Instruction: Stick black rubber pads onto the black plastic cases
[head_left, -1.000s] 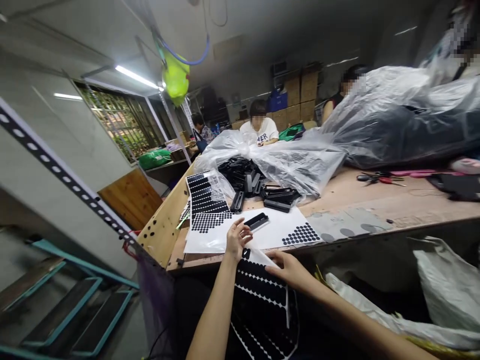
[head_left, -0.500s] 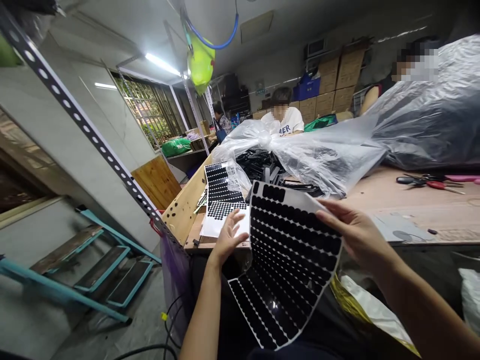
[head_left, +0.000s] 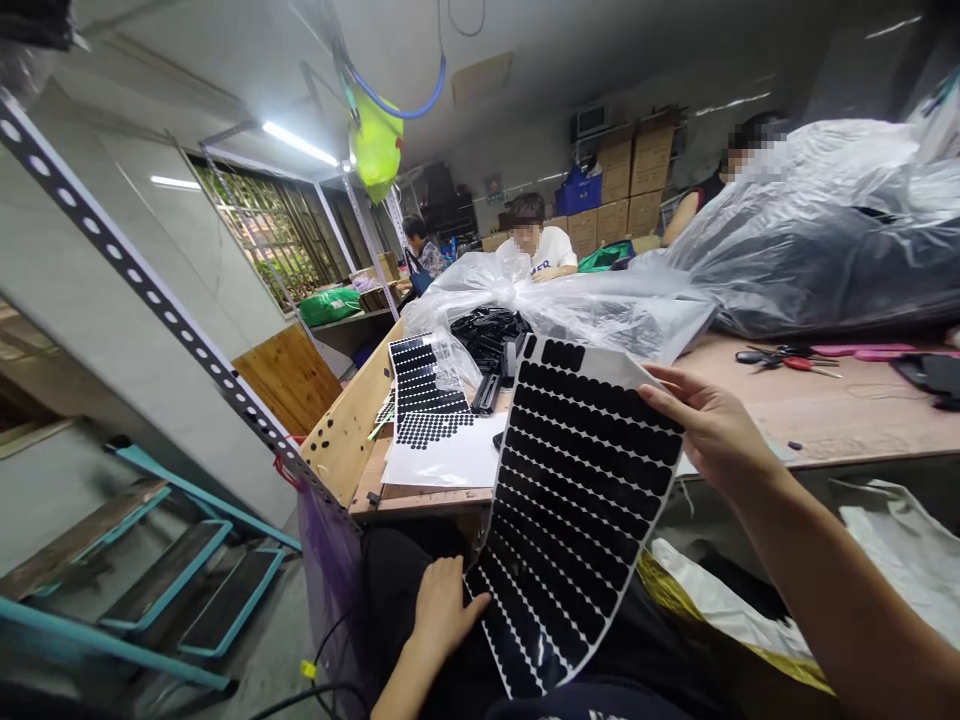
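A white-backed sheet of black round stickers (head_left: 581, 500) hangs in front of me, tilted and slightly curved. At its upper right corner my right hand (head_left: 709, 420) pinches it between thumb and fingers. Lower down, my left hand (head_left: 444, 605) is closed on the left edge, its thumb on the front face and its other fingers partly hidden. Behind the sheet, on the table, lies another sticker sheet (head_left: 427, 375) with a partly used white area. A heap of black plastic parts (head_left: 487, 335) spills from a clear plastic bag (head_left: 585, 305).
A wooden side board (head_left: 349, 430) borders the table's left. Pliers and a red-handled tool (head_left: 810, 366) lie on the right. A large filled plastic bag (head_left: 825, 250) stands behind them. Co-workers sit across the table. A blue step ladder (head_left: 172, 570) stands at the left.
My left hand has come down from beside the sheet's upper left and closed on its lower left edge. The sheet hangs flatter. The view has shifted right.
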